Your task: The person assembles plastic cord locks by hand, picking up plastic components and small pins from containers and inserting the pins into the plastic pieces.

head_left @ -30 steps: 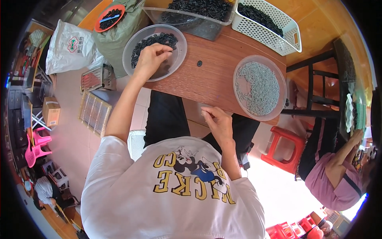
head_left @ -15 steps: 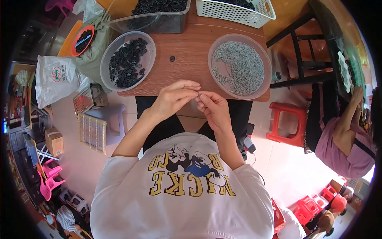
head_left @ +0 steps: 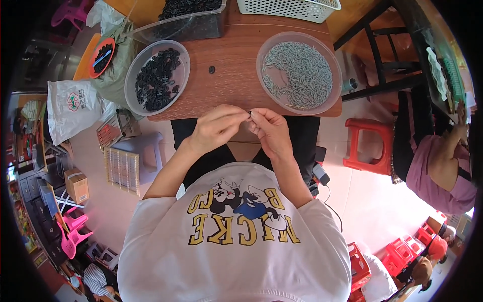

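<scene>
My left hand (head_left: 220, 127) and my right hand (head_left: 271, 132) meet in front of the table's near edge. Their fingertips pinch a small black part (head_left: 249, 114) between them; most of it is covered by the fingers. To the left stands a clear round bowl (head_left: 184, 68) with many black plastic pieces (head_left: 155, 83). On the right, another clear bowl (head_left: 312, 110) holds a heap of small silvery, screw-like pieces (head_left: 307, 65). A single black piece (head_left: 212, 69) lies on the wooden table (head_left: 226, 43) between the two bowls.
At the table's far side are a clear bin (head_left: 214, 27) of black pieces and a white perforated basket (head_left: 292, 11). A red stool (head_left: 370, 146) stands at the right, near a seated person (head_left: 437, 163). White sack (head_left: 75, 108) and orange dish (head_left: 92, 68) are at left.
The view has shifted slightly. My fingertips have come together, and the small black part now shows between them. The loose piece still lies on the table.
</scene>
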Motion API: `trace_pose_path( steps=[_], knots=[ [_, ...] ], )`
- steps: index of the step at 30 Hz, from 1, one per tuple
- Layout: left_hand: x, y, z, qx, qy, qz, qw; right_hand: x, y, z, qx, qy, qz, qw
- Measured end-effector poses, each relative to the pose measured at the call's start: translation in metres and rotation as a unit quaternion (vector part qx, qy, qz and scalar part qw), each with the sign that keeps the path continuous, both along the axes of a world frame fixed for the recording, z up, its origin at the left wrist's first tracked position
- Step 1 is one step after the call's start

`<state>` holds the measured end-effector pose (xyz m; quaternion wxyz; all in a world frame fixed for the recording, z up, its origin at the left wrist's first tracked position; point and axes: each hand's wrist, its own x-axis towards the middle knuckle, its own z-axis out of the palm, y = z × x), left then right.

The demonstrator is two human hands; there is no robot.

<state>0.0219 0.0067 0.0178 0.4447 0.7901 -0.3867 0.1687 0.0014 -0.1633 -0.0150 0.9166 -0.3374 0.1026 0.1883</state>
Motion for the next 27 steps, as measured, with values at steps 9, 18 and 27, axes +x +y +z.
trace_pose_path(
  steps=[9, 18, 27],
  knots=[
    [-0.011, -0.02, -0.014, -0.218, 0.482, 0.086, 0.844, -0.006, -0.003, 0.009, -0.216, -0.108, -0.063, 0.968],
    [0.002, -0.031, 0.006, -0.132, 0.469, 0.061, 0.871, -0.009, -0.018, 0.002, -0.262, -0.122, -0.122, 0.949],
    [0.092, -0.071, 0.011, 0.159, 0.056, 0.172, 0.971, -0.018, -0.037, 0.004, -0.229, -0.103, -0.156, 0.955]
  ],
)
